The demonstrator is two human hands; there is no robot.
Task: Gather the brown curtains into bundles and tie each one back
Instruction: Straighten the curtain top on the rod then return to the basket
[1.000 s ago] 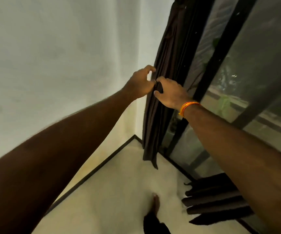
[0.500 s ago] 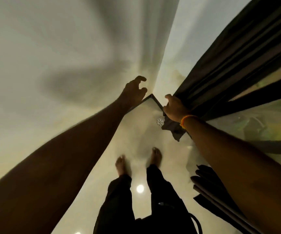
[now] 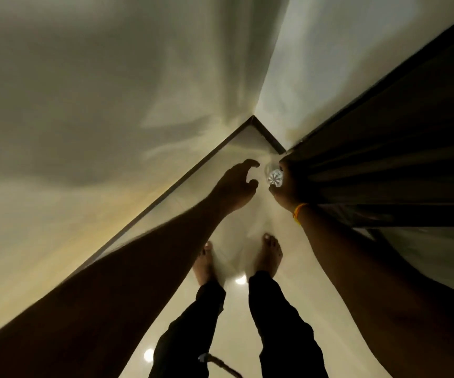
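The brown curtain [image 3: 384, 165] hangs in dark folds along the right side, down toward the room corner. My right hand [image 3: 288, 186], with an orange band at the wrist, grips the curtain's left edge low down. My left hand [image 3: 236, 184] hovers just left of it with fingers spread and curved, holding nothing and a short gap from the fabric. A small round shiny object [image 3: 274, 176] on the floor shows between the two hands. No tie-back is visible.
I look steeply down into a corner where two pale walls [image 3: 84, 105] meet, with a dark skirting strip [image 3: 166, 195] along the glossy floor [image 3: 236, 257]. My bare feet [image 3: 271, 255] and dark trousers stand just behind the hands. A cord end [image 3: 220, 364] lies near the bottom.
The view has tilted downward from the window to the floor corner. My left hand has let go of the curtain and opened; my right hand has slid lower along the fabric.
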